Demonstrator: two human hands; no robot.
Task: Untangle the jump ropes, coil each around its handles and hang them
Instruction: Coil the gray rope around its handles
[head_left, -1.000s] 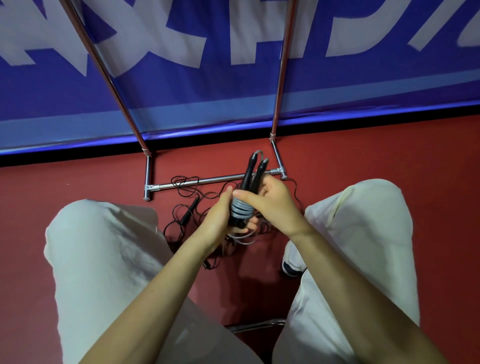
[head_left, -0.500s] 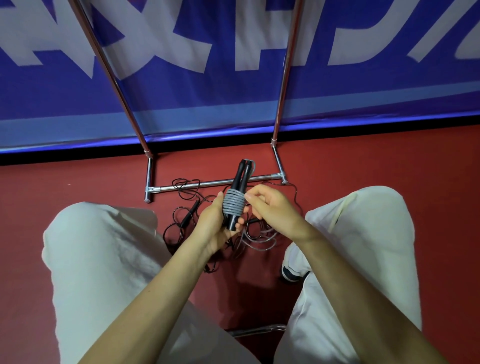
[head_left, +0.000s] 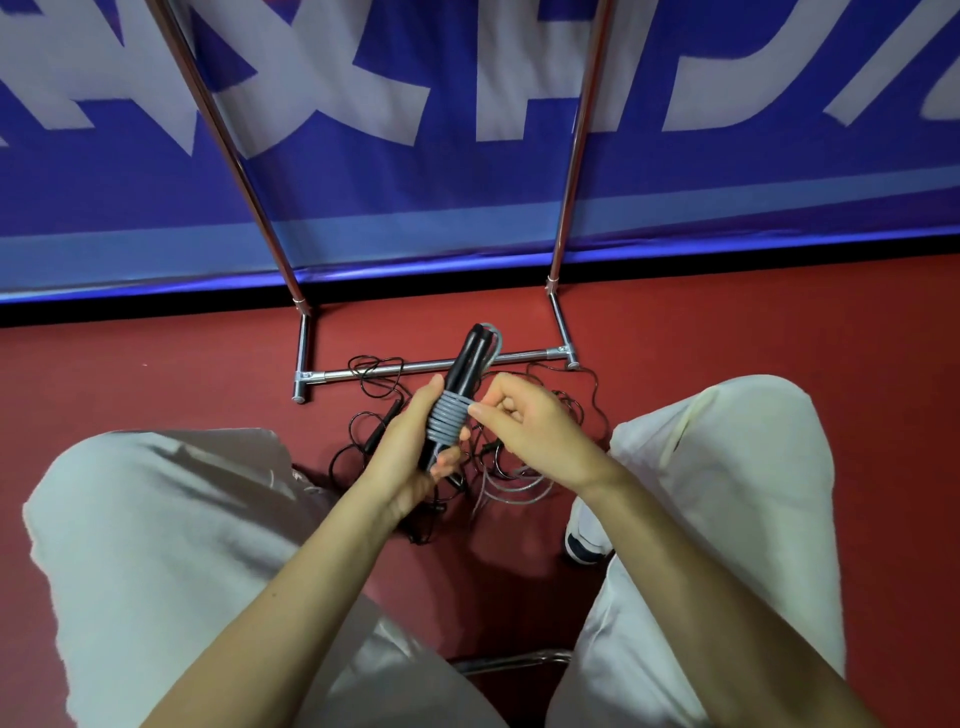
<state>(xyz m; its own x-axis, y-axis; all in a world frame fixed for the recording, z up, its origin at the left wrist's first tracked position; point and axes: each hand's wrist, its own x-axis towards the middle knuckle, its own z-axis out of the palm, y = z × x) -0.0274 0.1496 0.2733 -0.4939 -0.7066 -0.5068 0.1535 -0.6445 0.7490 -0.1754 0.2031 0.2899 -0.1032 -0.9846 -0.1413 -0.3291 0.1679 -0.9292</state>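
So my left hand (head_left: 410, 457) was wrapped around the lower end of the two black handles (head_left: 460, 374), held together just below the middle of the frame and tilted toward the upper right. My right hand (head_left: 524, 431) sat right beside them, thumb and forefinger pinching what looked like the grey rope (head_left: 447, 421) where it met the coil, other fingers curled in. That coil was a tidy stack of turns around the middle of the handles, directly above my left fingers, with a short loop poking out at the top ends. Below my hands, a few loose grey strands (head_left: 511, 486) lay on the red floor (head_left: 156, 374), so I'd say this rope was mostly wound but not finished. Further out, the thin black rope (head_left: 371, 387) was a messy tangle around the rack's bottom bar (head_left: 415, 368), one of its handles lying left of my hand. Nothing was hung that I could see, so maybe a third done.
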